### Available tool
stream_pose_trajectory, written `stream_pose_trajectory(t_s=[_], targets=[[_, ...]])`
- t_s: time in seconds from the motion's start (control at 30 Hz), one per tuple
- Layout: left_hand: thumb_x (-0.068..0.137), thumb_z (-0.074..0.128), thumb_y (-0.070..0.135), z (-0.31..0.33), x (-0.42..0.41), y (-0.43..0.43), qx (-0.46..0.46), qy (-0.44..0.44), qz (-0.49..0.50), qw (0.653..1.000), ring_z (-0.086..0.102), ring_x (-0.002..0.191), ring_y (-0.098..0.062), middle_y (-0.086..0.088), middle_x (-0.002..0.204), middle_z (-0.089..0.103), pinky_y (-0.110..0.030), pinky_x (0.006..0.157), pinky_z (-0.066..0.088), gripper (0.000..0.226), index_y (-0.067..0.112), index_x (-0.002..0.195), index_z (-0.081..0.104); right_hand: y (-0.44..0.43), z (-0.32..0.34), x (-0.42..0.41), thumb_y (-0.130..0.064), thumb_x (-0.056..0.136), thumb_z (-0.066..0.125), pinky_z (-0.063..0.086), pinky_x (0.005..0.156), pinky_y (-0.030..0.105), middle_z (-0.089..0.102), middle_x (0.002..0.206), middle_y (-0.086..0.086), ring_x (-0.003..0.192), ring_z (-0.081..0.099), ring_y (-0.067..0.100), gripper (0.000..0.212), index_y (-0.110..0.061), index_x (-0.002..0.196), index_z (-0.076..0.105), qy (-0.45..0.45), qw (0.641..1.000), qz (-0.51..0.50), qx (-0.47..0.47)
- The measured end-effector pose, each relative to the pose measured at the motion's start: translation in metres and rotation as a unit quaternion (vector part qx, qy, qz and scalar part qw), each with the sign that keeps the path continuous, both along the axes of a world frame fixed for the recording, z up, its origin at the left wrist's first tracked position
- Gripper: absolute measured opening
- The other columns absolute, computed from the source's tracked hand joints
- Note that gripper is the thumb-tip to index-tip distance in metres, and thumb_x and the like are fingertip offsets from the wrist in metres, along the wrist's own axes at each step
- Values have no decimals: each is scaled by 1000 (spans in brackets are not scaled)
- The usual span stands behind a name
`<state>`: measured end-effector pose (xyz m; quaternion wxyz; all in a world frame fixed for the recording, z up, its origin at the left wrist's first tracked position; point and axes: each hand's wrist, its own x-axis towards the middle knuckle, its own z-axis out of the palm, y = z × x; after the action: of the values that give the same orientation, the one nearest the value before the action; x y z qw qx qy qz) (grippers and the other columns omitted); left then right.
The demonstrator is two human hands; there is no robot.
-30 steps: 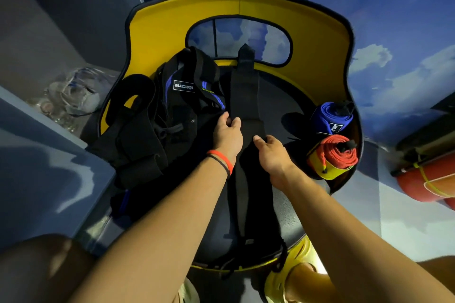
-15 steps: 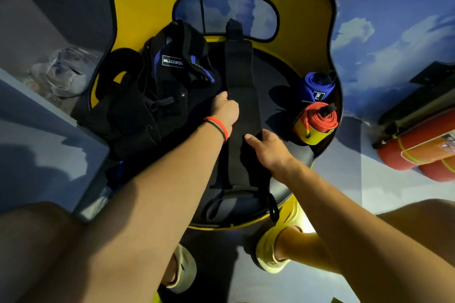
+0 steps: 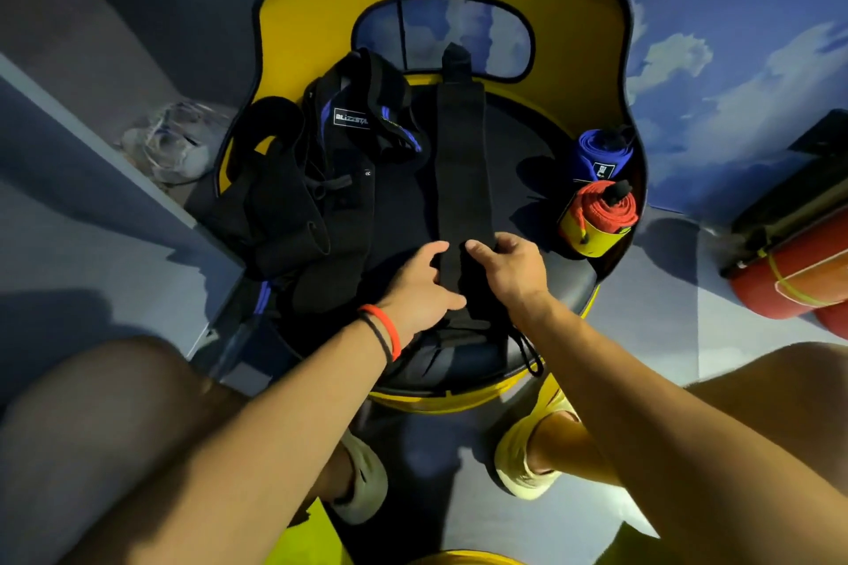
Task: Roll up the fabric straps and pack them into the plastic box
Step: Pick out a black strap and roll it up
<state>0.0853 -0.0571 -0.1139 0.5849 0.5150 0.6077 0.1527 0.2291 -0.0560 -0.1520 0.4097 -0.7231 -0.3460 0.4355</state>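
Both — left hand point(image 3: 420, 284), right hand point(image 3: 509, 264) — hold the black strap point(image 3: 461, 161).

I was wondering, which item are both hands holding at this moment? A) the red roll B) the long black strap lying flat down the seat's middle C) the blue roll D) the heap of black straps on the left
B: the left hand and right hand both hold the near end of the long black strap, while the blue roll and red roll sit untouched at the seat's right edge.
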Motion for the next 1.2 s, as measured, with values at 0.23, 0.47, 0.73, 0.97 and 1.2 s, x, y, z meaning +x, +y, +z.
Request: stream_pose_trajectory(t_s=[0.23,0.47,0.73,0.97,1.2], targets=[[86,71,2,-13,-8,-18,92,19,13,996,55,85,-22,-1,111,59,-28,66,42,27,24,99,63,-32,5,5,-42,77,83,55,79,34,66,103,5,89,65,22,46,-17,112,67,-207,976,69,-5],[87,69,3,-14,-12,-27,199,105,-65,972,57,80,-14,1,116,54,-23,66,48,23,22,101,68,-63,9,14,-32,81,84,42,73,33,46,109,9,86,49,25,45,-14,112,57,-308,920,243,9],[91,70,11,-4,-35,-32,106,88,-110,984,64,73,-25,-8,91,65,-38,72,60,24,16,115,69,-82,12,23,-29,88,76,33,74,21,56,94,4,87,54,18,20,-19,105,73,-315,903,285,61],[73,88,30,-13,-47,-63,242,120,-185,945,64,87,-13,10,117,47,-30,82,55,30,26,96,70,-100,5,17,-27,95,67,46,71,34,46,92,0,83,53,22,12,-17,100,72,-359,880,290,109],[85,70,18,-29,-45,-73,529,273,-305,743,68,69,-29,2,103,63,-35,52,49,29,27,113,65,-101,2,11,-27,100,61,51,64,40,49,96,5,79,57,28,16,-13,101,68,-385,870,277,135]])
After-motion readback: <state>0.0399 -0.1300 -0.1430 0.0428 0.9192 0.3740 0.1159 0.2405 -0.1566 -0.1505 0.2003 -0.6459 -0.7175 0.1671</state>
